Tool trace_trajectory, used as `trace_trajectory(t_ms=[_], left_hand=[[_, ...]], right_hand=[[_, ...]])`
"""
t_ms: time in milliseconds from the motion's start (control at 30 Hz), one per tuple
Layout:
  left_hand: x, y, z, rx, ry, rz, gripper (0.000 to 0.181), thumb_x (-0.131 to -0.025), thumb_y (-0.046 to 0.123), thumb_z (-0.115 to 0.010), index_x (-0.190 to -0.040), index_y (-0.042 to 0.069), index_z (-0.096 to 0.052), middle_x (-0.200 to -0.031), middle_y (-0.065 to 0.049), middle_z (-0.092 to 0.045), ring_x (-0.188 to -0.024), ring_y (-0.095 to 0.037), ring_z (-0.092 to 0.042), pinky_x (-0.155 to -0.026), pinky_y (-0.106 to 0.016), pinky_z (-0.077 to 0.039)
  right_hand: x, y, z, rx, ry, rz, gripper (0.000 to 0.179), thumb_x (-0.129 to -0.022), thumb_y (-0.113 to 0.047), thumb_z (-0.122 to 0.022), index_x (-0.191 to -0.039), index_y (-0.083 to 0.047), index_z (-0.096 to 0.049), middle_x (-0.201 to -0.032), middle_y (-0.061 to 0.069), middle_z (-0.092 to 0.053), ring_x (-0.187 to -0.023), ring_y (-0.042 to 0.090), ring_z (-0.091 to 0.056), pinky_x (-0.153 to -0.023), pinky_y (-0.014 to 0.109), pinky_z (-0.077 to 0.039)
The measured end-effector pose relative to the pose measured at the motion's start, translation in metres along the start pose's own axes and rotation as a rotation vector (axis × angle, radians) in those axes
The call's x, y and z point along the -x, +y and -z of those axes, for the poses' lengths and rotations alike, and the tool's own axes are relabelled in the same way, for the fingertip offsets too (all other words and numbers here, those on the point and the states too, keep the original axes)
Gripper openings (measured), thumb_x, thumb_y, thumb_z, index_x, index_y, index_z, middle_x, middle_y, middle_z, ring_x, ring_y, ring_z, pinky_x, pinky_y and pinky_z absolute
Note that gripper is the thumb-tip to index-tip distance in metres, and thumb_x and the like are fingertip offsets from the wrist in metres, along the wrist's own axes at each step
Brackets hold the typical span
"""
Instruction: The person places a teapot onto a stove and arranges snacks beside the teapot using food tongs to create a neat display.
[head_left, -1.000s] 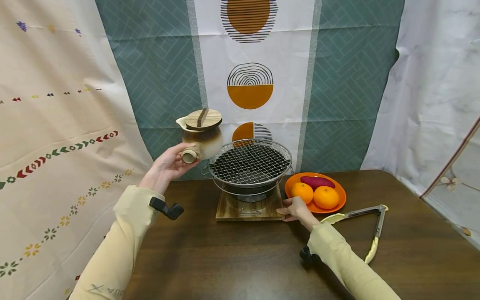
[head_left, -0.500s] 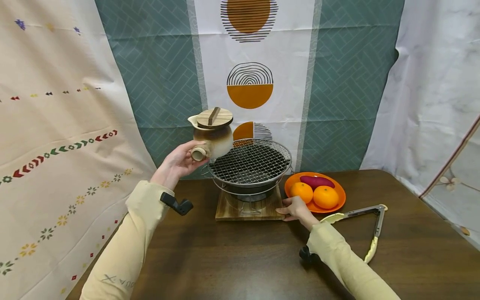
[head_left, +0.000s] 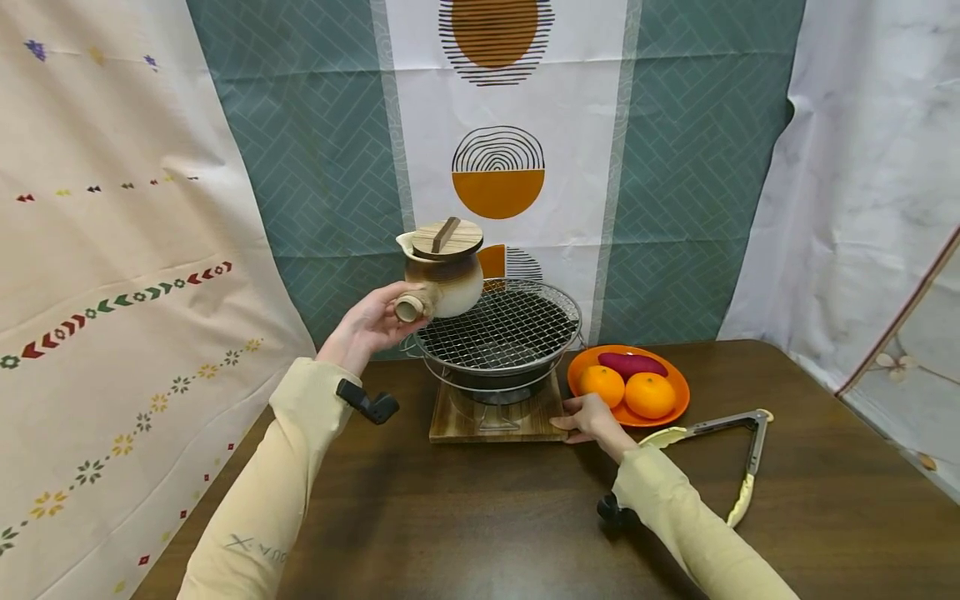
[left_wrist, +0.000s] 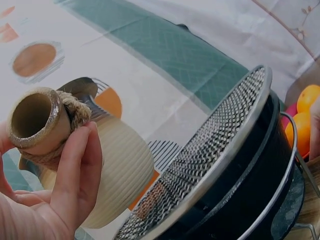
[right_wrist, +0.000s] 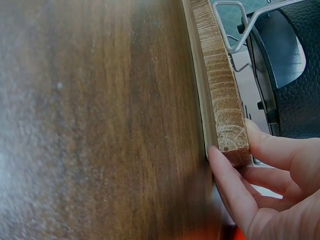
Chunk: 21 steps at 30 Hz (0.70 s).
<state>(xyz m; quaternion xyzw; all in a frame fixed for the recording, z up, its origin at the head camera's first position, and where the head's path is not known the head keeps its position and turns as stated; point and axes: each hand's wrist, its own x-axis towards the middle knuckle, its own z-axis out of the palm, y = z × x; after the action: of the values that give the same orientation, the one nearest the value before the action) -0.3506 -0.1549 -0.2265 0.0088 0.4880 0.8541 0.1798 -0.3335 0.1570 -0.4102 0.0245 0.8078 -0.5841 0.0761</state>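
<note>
A ceramic side-handle teapot (head_left: 457, 287), brown fading to cream, has a round wooden lid (head_left: 448, 239). My left hand (head_left: 372, 327) grips its hollow, rope-wrapped handle (left_wrist: 40, 120) and holds the pot upright in the air, over the left side of the round grill. The grill's wire mesh (head_left: 510, 333) tops a black bowl (left_wrist: 235, 185) in a wire stand. Beneath it lies a square wooden board (head_left: 465, 421). At the board's front right corner, my right hand (head_left: 590, 418) pinches the edge, thumb on top and fingers against the side and underside.
An orange plate (head_left: 678, 404) with two oranges (head_left: 651, 395) and a purple sweet potato (head_left: 632, 364) stands right of the grill. Spread tongs (head_left: 757, 450) lie farther right on the brown table (head_left: 480, 525). Hanging cloths (head_left: 322, 167) enclose the back and sides.
My left hand has carried the teapot to the right, from beside the grill to over its left part. The right hand has stayed at the board's corner.
</note>
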Motion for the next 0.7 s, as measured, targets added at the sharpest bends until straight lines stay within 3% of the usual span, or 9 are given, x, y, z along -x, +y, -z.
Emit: trace_trajectory(t_ms=[500, 700], left_hand=[[-0.014, -0.005, 0.001, -0.106, 0.019, 0.028, 0.023, -0.092, 0.011, -0.053, -0.110, 0.000, -0.046, -0.094, -0.013, -0.053, -0.069, -0.021, -0.062, -0.063, -0.027, -0.053], [-0.018, -0.007, 0.002, -0.091, 0.035, 0.040, 0.026, -0.091, 0.011, -0.053, -0.112, -0.001, -0.043, -0.102, -0.014, -0.047, -0.070, -0.021, -0.062, -0.062, -0.027, -0.053]], right_hand=[[-0.001, 0.000, 0.000, 0.018, 0.002, 0.005, 0.047, -0.079, 0.002, -0.067, -0.119, 0.018, -0.046, -0.114, 0.032, -0.048, -0.086, 0.029, -0.058, -0.061, 0.037, -0.054], [-0.002, 0.001, 0.000, 0.022, -0.006, 0.009, 0.047, -0.080, 0.001, -0.067, -0.118, 0.019, -0.046, -0.110, 0.029, -0.051, -0.083, 0.029, -0.058, -0.062, 0.037, -0.054]])
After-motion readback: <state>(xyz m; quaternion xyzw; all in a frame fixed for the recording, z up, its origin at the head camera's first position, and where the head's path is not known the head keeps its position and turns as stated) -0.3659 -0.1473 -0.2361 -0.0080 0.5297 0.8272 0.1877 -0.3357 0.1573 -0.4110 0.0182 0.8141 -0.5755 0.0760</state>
